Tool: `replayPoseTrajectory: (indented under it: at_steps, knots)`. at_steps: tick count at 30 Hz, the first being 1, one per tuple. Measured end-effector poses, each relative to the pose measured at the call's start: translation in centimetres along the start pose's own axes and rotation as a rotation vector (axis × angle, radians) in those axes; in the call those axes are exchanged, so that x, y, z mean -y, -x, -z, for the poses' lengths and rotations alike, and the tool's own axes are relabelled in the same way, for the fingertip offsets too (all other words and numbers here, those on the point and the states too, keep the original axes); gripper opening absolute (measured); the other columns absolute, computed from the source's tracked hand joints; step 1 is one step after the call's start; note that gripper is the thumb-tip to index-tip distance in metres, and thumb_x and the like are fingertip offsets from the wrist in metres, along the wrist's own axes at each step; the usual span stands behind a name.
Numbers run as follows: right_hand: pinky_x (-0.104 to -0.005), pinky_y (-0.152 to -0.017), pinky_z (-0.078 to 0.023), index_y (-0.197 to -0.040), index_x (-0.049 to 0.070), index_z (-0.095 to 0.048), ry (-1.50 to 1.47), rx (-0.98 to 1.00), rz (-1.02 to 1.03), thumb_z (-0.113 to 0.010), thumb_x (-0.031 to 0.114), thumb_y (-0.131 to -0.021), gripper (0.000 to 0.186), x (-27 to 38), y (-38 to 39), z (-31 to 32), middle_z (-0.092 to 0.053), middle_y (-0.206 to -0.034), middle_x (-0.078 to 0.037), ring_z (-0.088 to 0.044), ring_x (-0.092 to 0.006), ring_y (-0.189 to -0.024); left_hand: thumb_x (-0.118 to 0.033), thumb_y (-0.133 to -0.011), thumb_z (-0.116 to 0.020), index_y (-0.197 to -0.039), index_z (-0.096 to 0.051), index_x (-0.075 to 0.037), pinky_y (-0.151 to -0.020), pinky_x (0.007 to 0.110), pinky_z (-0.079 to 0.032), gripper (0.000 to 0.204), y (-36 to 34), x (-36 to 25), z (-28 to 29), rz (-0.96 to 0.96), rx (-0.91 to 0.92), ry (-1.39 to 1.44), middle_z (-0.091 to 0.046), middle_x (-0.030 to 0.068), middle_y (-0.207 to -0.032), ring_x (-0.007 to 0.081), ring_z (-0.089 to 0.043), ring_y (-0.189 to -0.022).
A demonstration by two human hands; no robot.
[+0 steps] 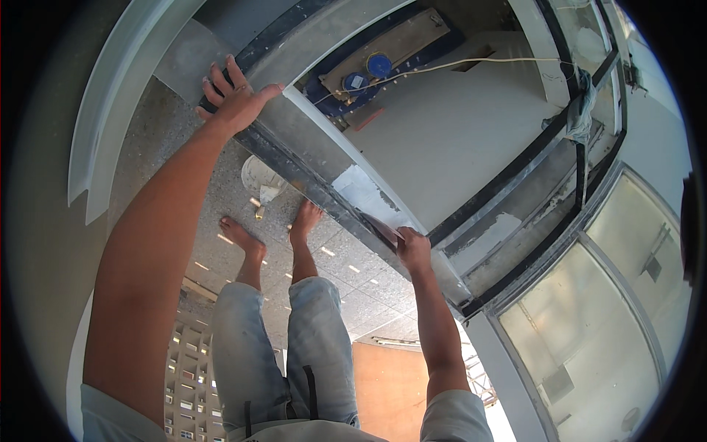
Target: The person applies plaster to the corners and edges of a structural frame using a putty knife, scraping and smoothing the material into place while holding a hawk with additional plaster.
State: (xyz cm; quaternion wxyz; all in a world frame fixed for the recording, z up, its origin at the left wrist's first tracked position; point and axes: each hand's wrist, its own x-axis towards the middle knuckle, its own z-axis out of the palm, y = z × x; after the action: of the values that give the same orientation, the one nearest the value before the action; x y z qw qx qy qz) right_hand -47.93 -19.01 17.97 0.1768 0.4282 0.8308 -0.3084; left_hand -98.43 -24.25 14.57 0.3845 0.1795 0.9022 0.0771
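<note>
My left hand [239, 102] rests on the corner of a grey ledge framing an opening [294, 129], fingers spread over its dark edge. It holds nothing. Lower on that ledge, my right hand [414, 249] is closed around a thin, flat blade that looks like a putty knife [379, 227]. The blade lies against the ledge's dark edge strip, and its handle is hidden in my fist. Just above the blade, a smooth white patch of filler [364, 190] covers part of the ledge.
A white bucket [258, 174] stands on the speckled floor by my bare feet, with a tool across it. Through the opening are a plank [423, 37] and blue tubs [378, 65]. A cord [471, 62] crosses it; a rag [582, 110] hangs on the bars. Framed panes [582, 317] stand at right.
</note>
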Motion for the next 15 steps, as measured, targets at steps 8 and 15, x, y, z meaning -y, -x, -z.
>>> replayPoseTrajectory:
  at_steps: [8,15]
  knots:
    - [-0.0436,-0.071,-0.059,-0.101,0.011,-0.066,0.323,-0.255,-0.052,-0.068,0.0,-0.076,0.028,-2.1,-3.7,9.1,-0.072,-0.098,-0.006,-0.072,-0.0307,-0.091,-0.084,-0.079,-0.059,-0.164,0.016,-0.012,-0.114,0.076,0.0,0.134,0.0,0.5,0.2,-0.015,0.016,-0.013,0.019,0.0233,-0.169,0.0473,0.017,-0.155]
    - [-0.0404,-0.087,-0.055,-0.091,0.015,-0.073,0.775,0.453,0.465,-0.07,0.015,-0.08,0.012,-4.8,-4.4,10.7,-0.073,-0.094,0.0,-0.071,-0.0204,-0.097,-0.086,-0.075,-0.061,-0.164,0.014,-0.014,-0.115,0.076,-0.001,0.137,-0.1,0.0,-0.1,-0.019,0.012,0.002,0.017,0.0228,-0.169,0.0466,0.016,-0.156]
